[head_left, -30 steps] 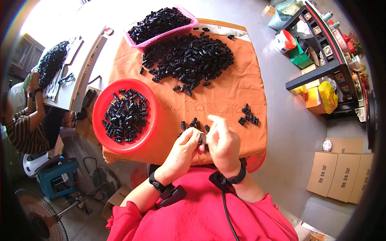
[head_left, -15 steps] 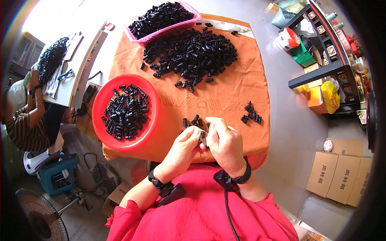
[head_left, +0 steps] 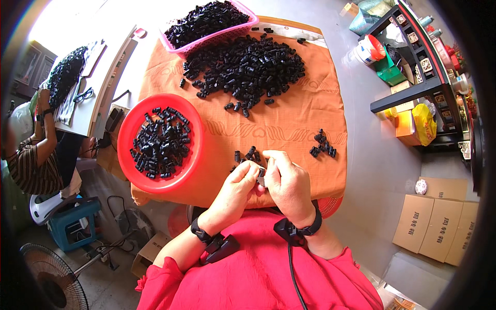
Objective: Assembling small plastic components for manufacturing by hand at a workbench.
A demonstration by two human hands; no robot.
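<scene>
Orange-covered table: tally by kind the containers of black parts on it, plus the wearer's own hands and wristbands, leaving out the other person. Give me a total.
Pink basket: 1
Red bowl: 1
Left hand and right hand: 2
Left wristband and right wristband: 2
Total: 6

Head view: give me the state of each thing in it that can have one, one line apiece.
Left hand, pinching a small black piece.
Right hand, curled at that piece, its grip partly hidden.
Red bowl, partly filled with black pieces.
Pink basket, heaped full.
Loose pile, spread beside the basket.
Small cluster, loose on the cloth.
Orange cloth, spread out, creased.
Fan, running or stopped: cannot tell.
</scene>
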